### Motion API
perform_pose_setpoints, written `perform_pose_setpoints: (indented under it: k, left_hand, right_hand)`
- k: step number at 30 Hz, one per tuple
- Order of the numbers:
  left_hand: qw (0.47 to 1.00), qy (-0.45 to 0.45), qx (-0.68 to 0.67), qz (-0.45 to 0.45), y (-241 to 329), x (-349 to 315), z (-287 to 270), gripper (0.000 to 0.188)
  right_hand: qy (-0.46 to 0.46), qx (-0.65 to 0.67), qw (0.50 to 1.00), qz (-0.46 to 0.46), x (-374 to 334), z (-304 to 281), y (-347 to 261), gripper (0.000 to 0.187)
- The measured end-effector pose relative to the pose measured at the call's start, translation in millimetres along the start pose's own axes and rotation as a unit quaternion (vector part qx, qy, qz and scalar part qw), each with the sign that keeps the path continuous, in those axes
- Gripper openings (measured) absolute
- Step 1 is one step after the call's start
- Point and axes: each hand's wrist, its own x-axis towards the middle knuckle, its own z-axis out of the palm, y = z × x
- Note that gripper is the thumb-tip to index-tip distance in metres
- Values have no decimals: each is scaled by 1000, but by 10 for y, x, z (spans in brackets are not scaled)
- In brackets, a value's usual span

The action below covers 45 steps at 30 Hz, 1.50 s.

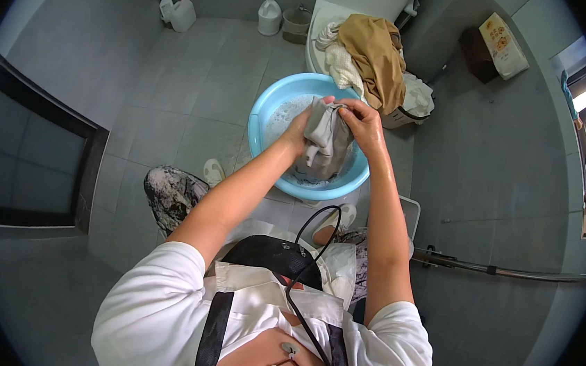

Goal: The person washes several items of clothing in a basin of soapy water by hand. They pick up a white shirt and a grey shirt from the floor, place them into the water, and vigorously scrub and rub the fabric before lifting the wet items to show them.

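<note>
A wet grey garment [326, 140] hangs from both my hands over a light-blue plastic basin [260, 121]. Soapy water [286, 120] with white foam fills the basin, and the garment's lower part reaches down toward it. My left hand [303, 124] is closed on the cloth's left side, most of its fingers hidden behind the fabric. On the upper right edge, my right hand [362, 123] pinches the cloth between thumb and fingers. Which kind of garment it is, I cannot tell.
Beyond the basin, brown and white clothes [374, 51] are heaped on the toilet [332, 15]. A lined bin [411, 103] stands right of it. A pump bottle [269, 15], a small bucket [296, 23] and white jugs [179, 14] line the back wall. A metal rail [508, 272] runs at right.
</note>
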Motion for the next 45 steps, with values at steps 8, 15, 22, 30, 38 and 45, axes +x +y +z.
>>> perform_pose_setpoints:
  k: [8,15,22,30,38,45]
  left_hand:
    - [993,103,18,-61,-18,106,-166,19]
    - [973,68,216,-34,167,19,-95,20]
    - [925,69,365,74,235,-134,-39,30]
    - [853,-39,502,136,139,-358,-131,46]
    - [875,-61,480,-24,352,-248,-15,43]
    - [762,-97,640,21,560,-106,-6,29]
  right_hand:
    - [100,-19,993,58,-25,124,255,16]
    - [146,-82,985,42,-58,253,305,19]
    - [130,-200,971,-21,-52,134,426,24]
    - [132,316,937,69,-97,79,276,17]
    - [96,345,933,35,-46,55,290,15]
    - [177,-84,981,7,-86,-21,404,20]
